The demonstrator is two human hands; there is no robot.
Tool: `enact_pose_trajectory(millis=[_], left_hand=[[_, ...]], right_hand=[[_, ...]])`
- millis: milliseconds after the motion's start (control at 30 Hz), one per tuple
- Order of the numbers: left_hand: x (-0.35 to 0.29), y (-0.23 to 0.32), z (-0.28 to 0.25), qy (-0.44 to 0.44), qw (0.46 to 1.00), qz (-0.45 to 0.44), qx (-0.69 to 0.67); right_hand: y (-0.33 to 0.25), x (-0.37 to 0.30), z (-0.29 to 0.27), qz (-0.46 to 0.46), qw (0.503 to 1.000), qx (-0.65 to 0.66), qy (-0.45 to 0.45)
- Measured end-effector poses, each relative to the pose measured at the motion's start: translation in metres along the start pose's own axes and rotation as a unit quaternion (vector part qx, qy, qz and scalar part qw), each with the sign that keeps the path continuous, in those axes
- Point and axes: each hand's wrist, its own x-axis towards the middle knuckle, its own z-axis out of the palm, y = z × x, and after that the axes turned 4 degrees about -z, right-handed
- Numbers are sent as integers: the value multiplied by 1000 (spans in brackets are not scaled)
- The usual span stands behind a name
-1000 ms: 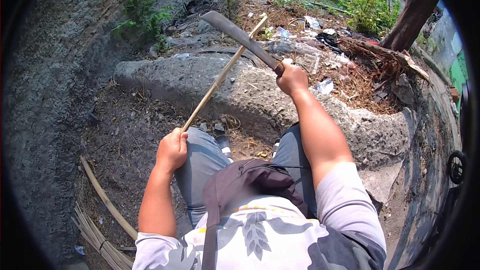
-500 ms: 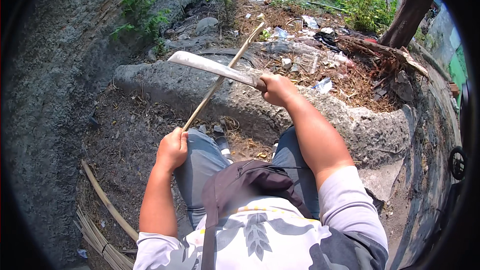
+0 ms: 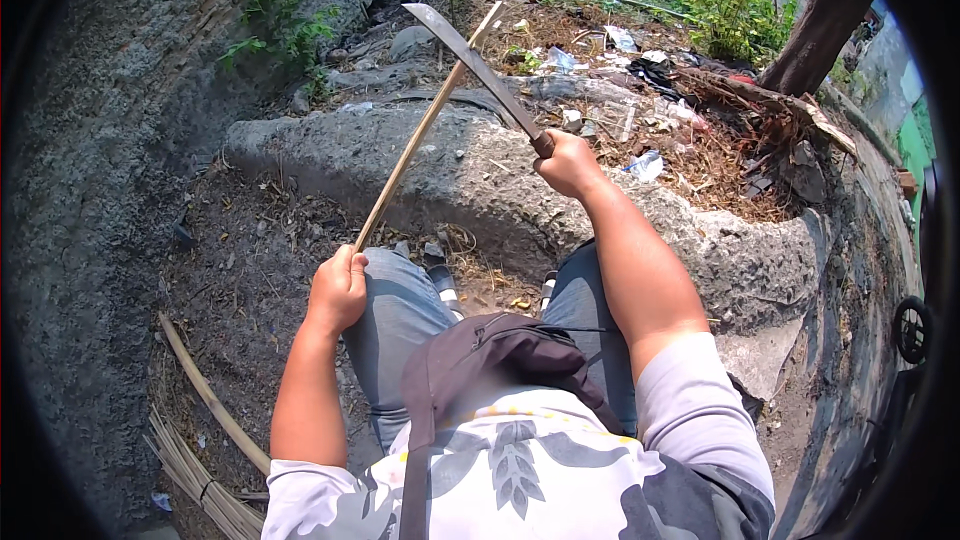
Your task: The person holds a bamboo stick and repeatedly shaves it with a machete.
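- Your left hand [image 3: 338, 288] is closed around the near end of the pale stick [image 3: 415, 145], which slants up and away over the concrete ledge [image 3: 320, 155]
- Your right hand [image 3: 570, 162] grips the handle of the machete [image 3: 490, 80], whose blade crosses the stick near its far end; whether they touch I cannot tell
- For clean strokes, best set the edge at a shallow angle and work away from your left hand and left leg [image 3: 392, 315]
- A firm left grip should stop the stick twisting
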Motion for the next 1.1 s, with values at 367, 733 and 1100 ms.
enact_pose_trajectory(millis=[367,733,1100], left_hand=[[2,5,-1,-15,1000,-20,-1],[2,4,2,-12,999,-3,38],[1,13,1,-30,998,26,58]], right_hand=[[13,-1,3,99,894,378,-216],[-26,-10,14,-210,948,-227,-73],[28,10,5,45,988,142,-43]])
